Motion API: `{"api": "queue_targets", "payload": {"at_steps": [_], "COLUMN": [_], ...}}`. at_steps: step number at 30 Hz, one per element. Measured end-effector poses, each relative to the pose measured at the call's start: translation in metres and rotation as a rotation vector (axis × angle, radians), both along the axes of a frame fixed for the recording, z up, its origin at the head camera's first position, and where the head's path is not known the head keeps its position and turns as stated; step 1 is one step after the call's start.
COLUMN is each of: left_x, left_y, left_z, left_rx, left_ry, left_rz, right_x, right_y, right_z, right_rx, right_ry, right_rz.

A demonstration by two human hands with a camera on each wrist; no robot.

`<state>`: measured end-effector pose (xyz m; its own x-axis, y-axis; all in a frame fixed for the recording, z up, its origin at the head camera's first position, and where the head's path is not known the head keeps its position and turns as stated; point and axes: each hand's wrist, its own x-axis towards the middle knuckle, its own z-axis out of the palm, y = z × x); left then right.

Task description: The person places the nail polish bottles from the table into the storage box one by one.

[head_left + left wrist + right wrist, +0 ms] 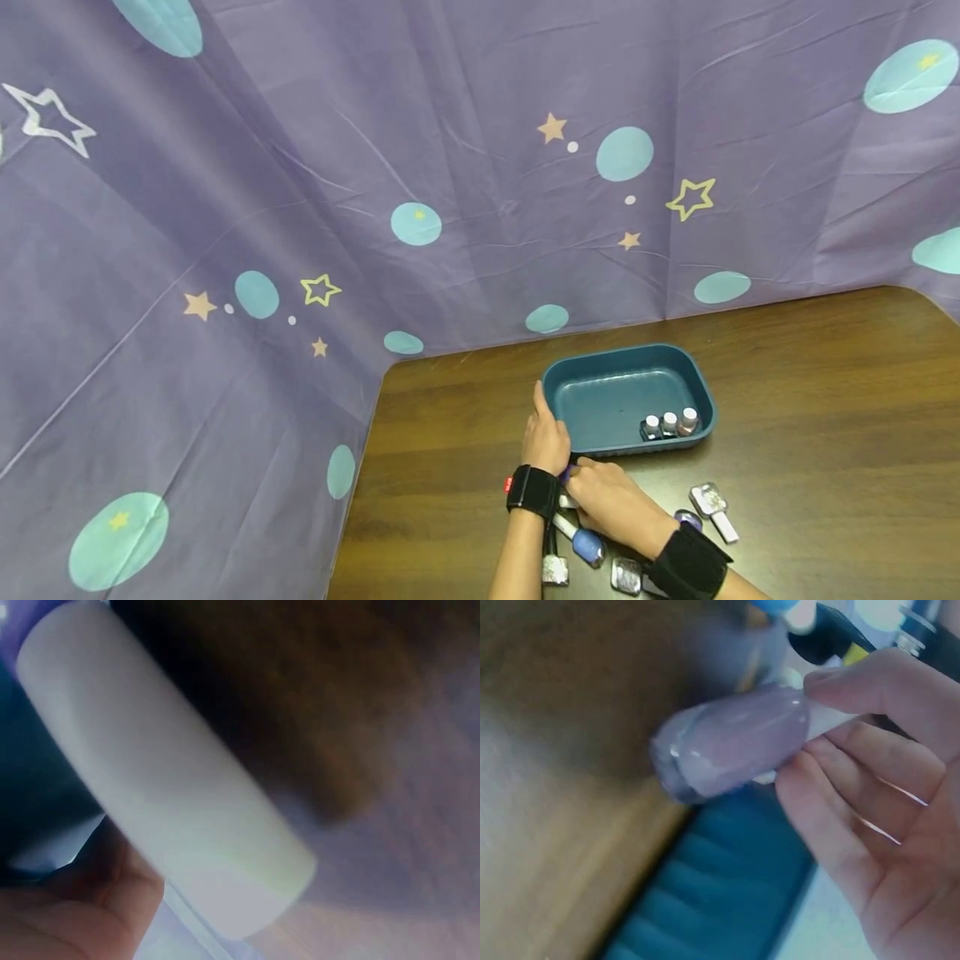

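Observation:
My right hand (611, 500) pinches a purple nail polish bottle (735, 742) between thumb and fingers, just in front of the tray's near left corner. Its pale cap (165, 772) looms large in the left wrist view. My left hand (546, 437) lies along the left end of a teal tray (600, 408), index finger stretched beside the wall; whether the other fingers curl around it is hidden. Inside the tray, three nail polish bottles with white caps (670, 421) stand in a row at the near right corner.
Several more nail polish bottles lie on the wooden table near my wrists: a blue one (588, 547), a silver glitter one (555, 571), another silver one (626, 575), a purple one (688, 519) and a white-capped glitter one (708, 500). A purple patterned curtain (480, 167) borders the table behind and left.

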<state>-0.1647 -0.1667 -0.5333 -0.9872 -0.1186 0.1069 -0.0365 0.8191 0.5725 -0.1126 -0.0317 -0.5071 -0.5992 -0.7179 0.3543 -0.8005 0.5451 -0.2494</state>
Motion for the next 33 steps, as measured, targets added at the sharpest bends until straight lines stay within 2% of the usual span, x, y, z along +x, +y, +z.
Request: {"api": "queue_targets", "payload": {"at_steps": [5,14,24,33], "left_x": [-0.001,-0.001,-0.001,0.001], "left_y": [-0.001,-0.001,-0.001,0.002], "left_z": [0.002,0.001,0.007,0.005], "left_rx": [0.006,0.000,-0.015,0.000], "left_ry": [0.010,0.041,0.040,0.035], "left_rz": [0.010,0.025,0.025,0.016], "right_x": [-0.001,-0.002,-0.008,-0.011], "right_y": [0.006,0.019,0.032,0.049], "right_z": [0.012,0.028,0.047,0.057], "right_rx": [-0.022,-0.044,-0.063,-0.074], "right_ry": [-0.025,0.031,-0.019,-0.062], "right_rz": [-0.004,-0.024,-0.024,-0.041]}}
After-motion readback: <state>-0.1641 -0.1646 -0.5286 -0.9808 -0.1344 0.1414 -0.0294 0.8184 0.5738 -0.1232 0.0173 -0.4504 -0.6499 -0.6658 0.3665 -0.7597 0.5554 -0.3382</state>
